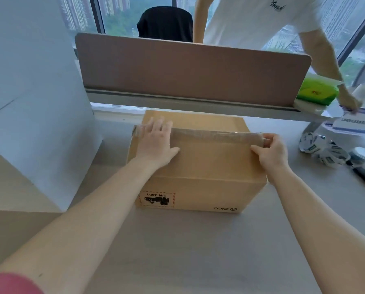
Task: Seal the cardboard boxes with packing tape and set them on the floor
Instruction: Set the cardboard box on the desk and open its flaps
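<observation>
Box (pixel 198 166) sits mid-desk (pixel 177 251), just near of the divider panel (pixel 188 71). Tape strip (pixel 209 135) runs left-right across the box top. Left hand (pixel 156 141) on the strip's left end, right hand (pixel 270 149) at its right end. Tall white block (pixel 29 102) left of box. Clutter far right (second person (pixel 251 18) behind divider).

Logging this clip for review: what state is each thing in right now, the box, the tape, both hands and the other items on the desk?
Cardboard box: flaps closed, upright on the desk, printed side facing the camera.
Tape strip: laid along the top seam, right end not yet pressed down.
Left hand: flat, pressing the tape's left part.
Right hand: pinching the tape's right end.
Green packet: lying past the divider.
</observation>
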`<state>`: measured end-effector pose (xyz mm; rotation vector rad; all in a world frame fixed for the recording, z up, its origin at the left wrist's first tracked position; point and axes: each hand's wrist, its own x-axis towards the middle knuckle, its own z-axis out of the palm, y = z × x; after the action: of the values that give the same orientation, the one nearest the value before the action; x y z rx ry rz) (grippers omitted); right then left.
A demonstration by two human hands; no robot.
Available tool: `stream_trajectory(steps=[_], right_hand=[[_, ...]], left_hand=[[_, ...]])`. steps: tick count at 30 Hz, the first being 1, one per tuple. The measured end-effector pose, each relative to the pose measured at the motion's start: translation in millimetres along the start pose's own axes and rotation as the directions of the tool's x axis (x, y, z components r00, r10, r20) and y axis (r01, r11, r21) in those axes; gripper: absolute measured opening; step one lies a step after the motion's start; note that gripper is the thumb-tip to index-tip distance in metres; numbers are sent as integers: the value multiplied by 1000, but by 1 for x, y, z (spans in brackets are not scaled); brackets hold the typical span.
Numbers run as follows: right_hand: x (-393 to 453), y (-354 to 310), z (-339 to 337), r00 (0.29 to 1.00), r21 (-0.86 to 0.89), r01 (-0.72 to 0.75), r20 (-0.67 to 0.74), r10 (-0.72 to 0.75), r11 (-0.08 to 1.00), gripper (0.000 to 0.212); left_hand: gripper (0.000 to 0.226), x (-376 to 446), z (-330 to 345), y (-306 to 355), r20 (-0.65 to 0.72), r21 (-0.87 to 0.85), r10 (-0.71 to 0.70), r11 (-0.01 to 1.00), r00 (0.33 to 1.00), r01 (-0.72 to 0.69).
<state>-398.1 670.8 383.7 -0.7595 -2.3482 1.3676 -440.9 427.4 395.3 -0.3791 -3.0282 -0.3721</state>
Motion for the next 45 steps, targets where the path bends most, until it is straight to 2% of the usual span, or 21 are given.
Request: stream_trajectory(steps=[3,5,7,8,9,11,13,15,17,19,21,23,25,29,32,35,37,42,45], right_hand=[[-4,1,-6,1000,35,13,11,-14,999,56],[-6,-1,-11,1000,96,26,13,-28,995,55],[-9,-6,-19,1000,220,24,15,-28,975,38],[-11,-8,-23,1000,325,-3,26,-6,946,24],[-14,-10,-28,998,443,-47,46,30,895,20],[-19,-11,-38,986,596,-156,142,89,788,38],[-25,-9,-46,960,608,-247,258,106,755,49],[-32,-8,-54,915,557,-313,395,86,769,49],[-39,-5,-62,868,483,-320,494,48,815,40],[-44,-1,-67,832,376,-255,555,4,891,26],[-49,4,-64,826,245,-122,562,-39,962,13],[-53,10,-58,843,46,65,532,-79,997,10],[-56,15,-52,847,-158,219,520,-107,963,28],[-59,27,-45,818,-305,359,558,-140,882,38],[-59,29,-39,803,-437,476,569,-175,763,38],[-59,29,-35,809,-492,505,556,-191,709,35],[-57,30,-30,811,-516,525,544,-215,677,32],[-54,34,-25,791,-517,577,546,-275,632,24],[-53,35,-29,767,-504,595,589,-255,626,18]], left_hand=[[67,4,-1,12,-24,18,73,997,997,-72],[61,3,-4,16,-59,-6,84,996,995,-84],[49,-1,-12,20,-157,-59,75,995,985,-85],[41,-4,-17,22,-234,-88,54,993,971,-76],[34,-8,-24,25,-315,-120,19,991,949,-60],[34,-17,-38,35,-423,-188,-69,982,903,-13],[37,-31,-50,45,-430,-224,-120,974,895,23],[36,-45,-58,48,-317,-207,-145,975,937,81],[32,-61,-63,47,-99,-172,-172,973,980,154],[25,-76,-63,45,126,-153,-171,970,977,190],[23,-91,-55,47,228,-102,-164,976,960,191],[25,-100,-42,49,234,-121,-163,973,959,195],[31,-106,-31,51,249,-166,-162,964,955,207],[54,-106,-8,54,342,-148,-119,973,932,178],[60,-102,6,56,295,-27,-100,993,950,113],[53,-90,14,56,216,73,-76,995,973,61],[49,-84,19,55,210,96,-63,994,976,43],[25,-80,30,54,161,14,-59,998,985,57],[16,-84,36,53,150,-27,-44,998,988,48]])
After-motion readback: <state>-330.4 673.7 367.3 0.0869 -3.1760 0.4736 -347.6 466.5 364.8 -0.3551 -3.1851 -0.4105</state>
